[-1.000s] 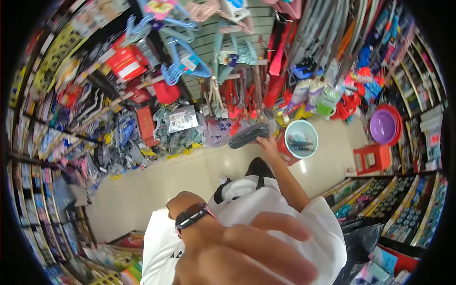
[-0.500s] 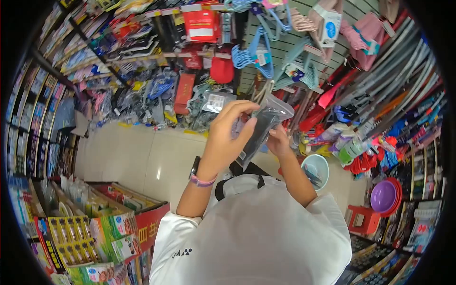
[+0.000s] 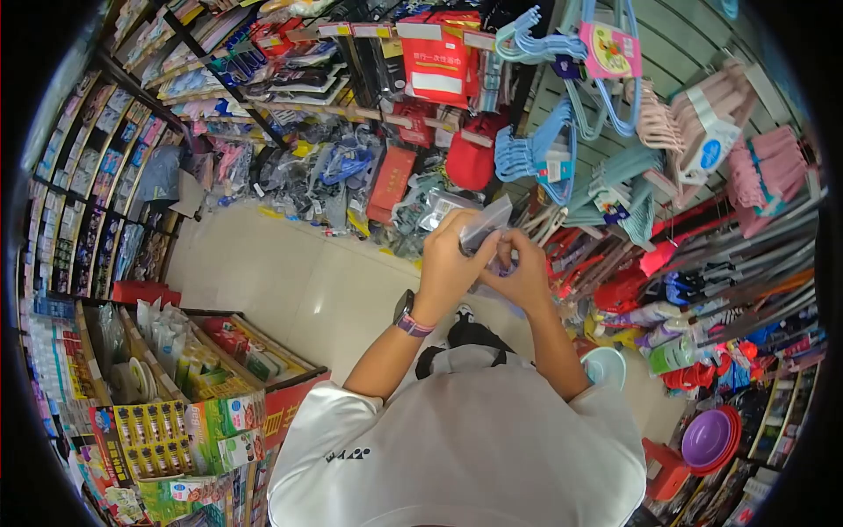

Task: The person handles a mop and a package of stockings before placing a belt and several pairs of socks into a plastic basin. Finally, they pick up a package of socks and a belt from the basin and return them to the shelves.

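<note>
A clear plastic bag [image 3: 488, 223] is held up between both hands at chest height, in the middle of the view. My left hand [image 3: 450, 263] grips its left side, with the thumb near the top edge. On the other side my right hand [image 3: 520, 269] pinches the bag, its thumb and fingers curled round the plastic. What the bag contains is hard to make out, as the hands cover most of it. A dark watch [image 3: 405, 305] and a pinkish band [image 3: 413, 327] are on the left wrist.
Blue hangers [image 3: 537, 154] and pink hangers [image 3: 766, 176] hang ahead right. A red box [image 3: 391, 184] stands among bagged goods ahead. At right are a light-blue bucket [image 3: 606, 366] and a purple basin [image 3: 706, 438]. Display boxes [image 3: 158, 439] fill the lower left.
The view has shifted, so the shelves appear further right. The bag is now turned and more covered by the hands. Both hands have closed in on its upper part, nearer each other.
</note>
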Demonstrator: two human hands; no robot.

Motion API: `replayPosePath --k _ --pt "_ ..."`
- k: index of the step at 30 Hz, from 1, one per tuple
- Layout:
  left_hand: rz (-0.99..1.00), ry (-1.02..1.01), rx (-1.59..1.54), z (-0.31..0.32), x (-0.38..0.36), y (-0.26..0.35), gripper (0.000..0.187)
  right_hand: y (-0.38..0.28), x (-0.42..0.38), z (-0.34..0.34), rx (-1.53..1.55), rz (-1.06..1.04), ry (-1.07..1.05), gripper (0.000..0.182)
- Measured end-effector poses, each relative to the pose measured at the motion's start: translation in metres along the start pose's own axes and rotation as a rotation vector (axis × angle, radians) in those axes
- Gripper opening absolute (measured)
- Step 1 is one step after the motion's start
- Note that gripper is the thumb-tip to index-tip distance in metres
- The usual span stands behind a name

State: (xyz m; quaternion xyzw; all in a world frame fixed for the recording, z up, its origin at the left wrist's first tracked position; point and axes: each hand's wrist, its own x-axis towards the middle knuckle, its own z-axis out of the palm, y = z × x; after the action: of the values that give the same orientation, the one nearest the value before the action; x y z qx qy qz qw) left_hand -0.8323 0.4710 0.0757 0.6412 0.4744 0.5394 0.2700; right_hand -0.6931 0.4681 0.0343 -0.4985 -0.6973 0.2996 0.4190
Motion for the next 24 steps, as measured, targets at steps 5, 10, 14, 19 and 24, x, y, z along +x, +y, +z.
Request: replayPosePath --k 5,10,14,19,24 --pt "0.045 -0.01 -0.124 0.009 0.044 -0.04 0.008 0.03 0.044 0.004 -0.019 -0.093 -0.036 0.051" --pt "-0.255 0.003 -0.41 -0.008 0.081 -0.065 0.008 0.048 0.07 0.026 0.51 0.089 -0.301 0.081" --pt "-0.377 0.077 -0.509 -0.03 0.113 -0.094 0.01 0.048 0.098 0.051 0.554 0.2 -0.369 0.06" --pt "-0.341 0.077 -0.489 -0.066 0.15 -0.168 0.016 0.068 0.143 0.113 0.485 0.266 -0.303 0.049" --pt "-0.184 0.046 -0.323 -0.117 0.212 -0.223 0.035 0.064 0.223 0.185 0.824 0.182 -0.191 0.052"
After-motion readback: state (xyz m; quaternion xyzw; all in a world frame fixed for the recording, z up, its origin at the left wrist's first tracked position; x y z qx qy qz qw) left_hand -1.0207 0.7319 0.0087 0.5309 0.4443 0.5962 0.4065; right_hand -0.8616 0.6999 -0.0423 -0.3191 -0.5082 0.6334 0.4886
